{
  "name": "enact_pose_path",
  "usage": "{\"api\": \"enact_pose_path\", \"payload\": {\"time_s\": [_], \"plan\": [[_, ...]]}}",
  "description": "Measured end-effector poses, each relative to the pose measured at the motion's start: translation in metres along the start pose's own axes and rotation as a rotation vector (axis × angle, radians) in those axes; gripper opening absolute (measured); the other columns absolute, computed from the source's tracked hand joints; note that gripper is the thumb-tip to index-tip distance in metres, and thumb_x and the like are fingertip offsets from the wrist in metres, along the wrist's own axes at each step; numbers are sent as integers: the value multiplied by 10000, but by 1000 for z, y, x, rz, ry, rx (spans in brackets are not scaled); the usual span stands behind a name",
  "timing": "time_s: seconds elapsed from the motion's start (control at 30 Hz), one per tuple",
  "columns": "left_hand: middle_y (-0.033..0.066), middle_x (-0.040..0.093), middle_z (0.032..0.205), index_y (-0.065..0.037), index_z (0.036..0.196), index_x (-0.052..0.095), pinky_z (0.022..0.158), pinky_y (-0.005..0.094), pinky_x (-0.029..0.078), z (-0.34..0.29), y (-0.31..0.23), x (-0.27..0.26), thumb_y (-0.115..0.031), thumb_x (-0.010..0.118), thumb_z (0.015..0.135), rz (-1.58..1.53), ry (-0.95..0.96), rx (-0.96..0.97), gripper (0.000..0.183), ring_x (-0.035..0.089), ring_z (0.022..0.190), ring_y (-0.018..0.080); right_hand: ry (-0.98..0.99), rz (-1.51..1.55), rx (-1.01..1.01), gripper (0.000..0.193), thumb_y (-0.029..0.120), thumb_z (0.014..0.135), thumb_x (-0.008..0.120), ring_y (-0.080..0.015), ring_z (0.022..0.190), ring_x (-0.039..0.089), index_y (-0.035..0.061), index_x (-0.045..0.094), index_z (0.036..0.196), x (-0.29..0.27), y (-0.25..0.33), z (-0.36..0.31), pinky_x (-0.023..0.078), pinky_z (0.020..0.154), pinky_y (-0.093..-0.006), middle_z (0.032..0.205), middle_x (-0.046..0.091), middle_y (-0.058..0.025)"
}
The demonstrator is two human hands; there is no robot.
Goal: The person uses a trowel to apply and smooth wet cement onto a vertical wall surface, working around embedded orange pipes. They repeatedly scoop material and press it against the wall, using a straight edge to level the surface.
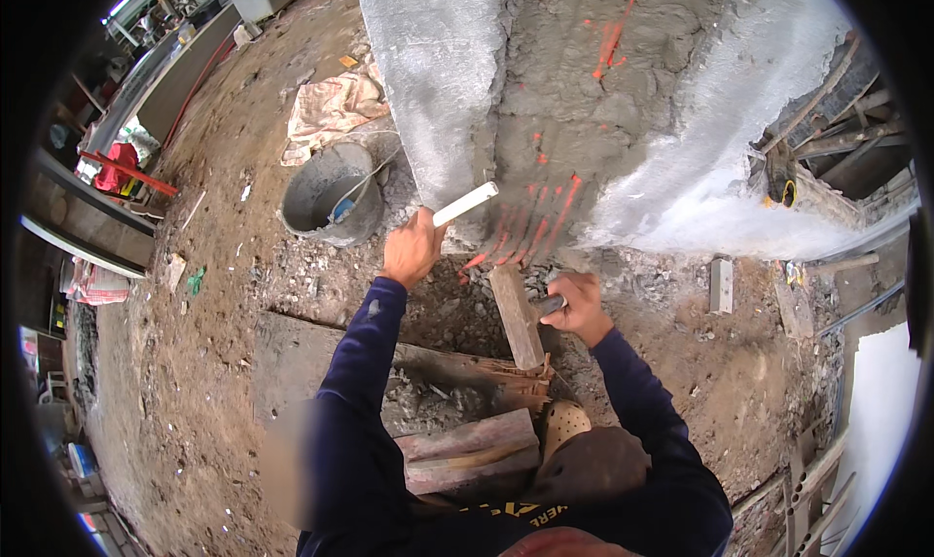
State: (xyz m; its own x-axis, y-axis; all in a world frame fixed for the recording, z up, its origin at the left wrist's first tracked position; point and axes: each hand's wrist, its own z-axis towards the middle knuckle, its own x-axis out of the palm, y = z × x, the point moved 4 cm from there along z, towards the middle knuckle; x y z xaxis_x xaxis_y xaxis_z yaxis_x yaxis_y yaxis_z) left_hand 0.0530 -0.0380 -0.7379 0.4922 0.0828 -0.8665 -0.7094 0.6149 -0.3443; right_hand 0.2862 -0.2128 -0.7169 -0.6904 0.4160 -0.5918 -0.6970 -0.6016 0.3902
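Observation:
My left hand [413, 250] is closed around a white plastic pipe piece [465, 204], whose free end points up and right toward the wall. My right hand [580, 307] grips the dark handle of a tool [550, 305]. Against that handle is a rectangular wooden piece [517, 319]; whether it belongs to the tool, I cannot tell. Just beyond both hands, several orange pipes [537, 221] run up the wall, partly buried in rough grey mortar [574, 100]. Their lower ends stick out near the wooden piece.
A grey bucket [336, 197] stands left of the wall, beside a crumpled sack [336, 105]. A board [302, 362] and a timber block [472, 450] lie close to me. On the right are a small grey block [721, 287] and loose poles [822, 479]. Rubble covers the ground.

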Motion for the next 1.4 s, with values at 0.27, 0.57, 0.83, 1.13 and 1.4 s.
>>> {"api": "enact_pose_path", "payload": {"time_s": [0.27, 0.57, 0.83, 1.13, 1.4], "plan": [[238, 610, 778, -5, 909, 444, 579, 492, 501, 2, 8, 0, -293, 536, 940, -20, 35, -2, 304, 624, 661, 421, 92, -233, 16, 592, 669, 785, 599, -192, 397, 531, 96, 563, 641, 20, -30, 18, 412, 378, -331, 467, 493, -48], [242, 606, 754, -6, 922, 424, 543, 495, 488, 19, -2, 10, -326, 506, 959, -48, 17, -6, 333, 609, 621, 428, 226, -324, 389, 560, 627, 806, 613, -231, 395, 520, 79, 608, 693, 10, -53, 24, 425, 400, -323, 493, 508, -69], [171, 593, 713, -24, 901, 469, 510, 454, 500, -5, 2, 19, -317, 548, 938, -16, -42, 106, 306, 615, 590, 375, 40, -122, 15, 591, 645, 729, 664, -250, 435, 542, 70, 543, 661, -6, 8, 14, 414, 403, -336, 509, 501, -67], [176, 582, 706, -23, 855, 438, 498, 458, 489, -10, 16, 18, -299, 560, 933, 27, 11, 29, 311, 602, 578, 388, 47, -84, 126, 564, 607, 737, 690, -242, 417, 520, 64, 557, 664, 9, -1, -5, 394, 392, -333, 502, 495, -61], [187, 585, 702, -17, 869, 435, 499, 460, 492, -8, 19, 25, -292, 556, 934, 16, 18, 48, 307, 605, 582, 394, 18, -38, -25, 570, 619, 725, 690, -234, 414, 509, 72, 547, 651, 9, 0, 13, 397, 392, -331, 494, 459, -49]]}}
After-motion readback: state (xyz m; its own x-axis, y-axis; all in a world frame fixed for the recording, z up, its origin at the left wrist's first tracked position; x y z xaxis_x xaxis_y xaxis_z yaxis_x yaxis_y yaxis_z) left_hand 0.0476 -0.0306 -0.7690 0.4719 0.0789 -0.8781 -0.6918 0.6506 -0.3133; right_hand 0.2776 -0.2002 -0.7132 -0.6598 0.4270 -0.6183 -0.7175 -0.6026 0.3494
